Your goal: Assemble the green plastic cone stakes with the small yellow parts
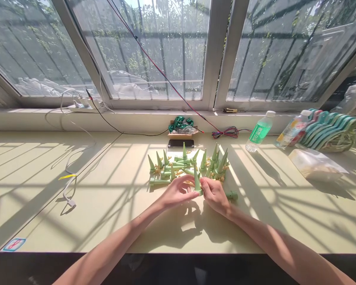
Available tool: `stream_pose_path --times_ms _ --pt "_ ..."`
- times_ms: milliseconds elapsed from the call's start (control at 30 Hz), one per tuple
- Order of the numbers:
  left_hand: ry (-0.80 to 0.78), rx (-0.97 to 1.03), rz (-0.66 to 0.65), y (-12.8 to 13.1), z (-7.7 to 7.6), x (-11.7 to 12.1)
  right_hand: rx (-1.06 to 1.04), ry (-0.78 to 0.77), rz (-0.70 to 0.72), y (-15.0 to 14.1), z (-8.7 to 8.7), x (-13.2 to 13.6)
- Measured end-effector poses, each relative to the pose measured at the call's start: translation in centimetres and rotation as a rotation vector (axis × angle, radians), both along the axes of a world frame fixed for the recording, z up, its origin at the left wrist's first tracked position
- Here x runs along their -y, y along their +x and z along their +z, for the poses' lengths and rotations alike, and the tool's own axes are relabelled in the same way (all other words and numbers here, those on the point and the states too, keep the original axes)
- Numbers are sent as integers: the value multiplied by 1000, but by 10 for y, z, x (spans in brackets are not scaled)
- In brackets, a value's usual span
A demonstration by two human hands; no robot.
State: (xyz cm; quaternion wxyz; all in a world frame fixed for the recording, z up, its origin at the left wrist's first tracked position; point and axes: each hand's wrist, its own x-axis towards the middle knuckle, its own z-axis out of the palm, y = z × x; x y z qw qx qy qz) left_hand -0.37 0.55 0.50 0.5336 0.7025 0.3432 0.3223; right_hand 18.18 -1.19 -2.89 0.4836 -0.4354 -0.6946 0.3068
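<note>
My left hand (pixel 179 191) is closed around the lower part of a green cone-shaped piece (pixel 197 181), which points upward just above the table. My right hand (pixel 215 194) is closed in a pinch at the right side of the same cone's base; whatever small part sits in its fingertips is hidden. Behind both hands stand and lie several similar green cone-shaped pieces (pixel 152 164), some with small yellowish parts at their bases. Another green piece (pixel 232 195) lies on its side, partly behind my right hand.
A phone (pixel 180 143) lies behind the cones, with a small box of green material (pixel 181 126) beyond it. To the right are a green-labelled bottle (pixel 260 132), a second bottle (pixel 293 130), hangers (pixel 329 130) and a plastic bag (pixel 316 164). A white cable (pixel 71 178) crosses the left side.
</note>
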Motion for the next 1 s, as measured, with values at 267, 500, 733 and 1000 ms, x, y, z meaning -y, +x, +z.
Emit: stream_pose_path --times_ms 267,500,733,1000 --pt "156 -67 9 -2 -6 1 34 17 -12 -1 4 -2" --pt "144 -62 -33 -1 -12 0 -26 -58 11 -1 -2 -4" --pt "-1 -16 -41 -3 -3 -8 -284 -232 142 -6 -9 -3" --pt "156 -97 28 -3 -2 -5 -213 -217 104 -7 -5 -1"
